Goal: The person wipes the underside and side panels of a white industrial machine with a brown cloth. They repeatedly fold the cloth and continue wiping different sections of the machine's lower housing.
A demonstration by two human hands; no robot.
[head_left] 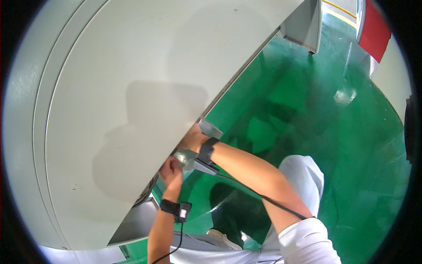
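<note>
A pale grey tabletop (145, 57) fills the left half, its edge running slantwise. My left hand (170, 170) is at that edge with its fingers curled; what they hold, if anything, is hidden under the top. Farther up the same edge, my right hand (192, 137) reaches beneath the tabletop, its fingers out of sight. Between the hands shows a clear, crinkled plastic thing (185, 159), blurred, close to the right wrist; I cannot tell what it is. Black straps with small cabled devices go round both wrists.
Below the tabletop edge are a grey metal panel (136, 222) and dark cables (146, 192). A grey cabinet on casters (303, 26) stands at the far end. Shiny green floor (343, 145) lies to the right, with a red panel (375, 33) beyond. My knee (303, 176) is near the right forearm.
</note>
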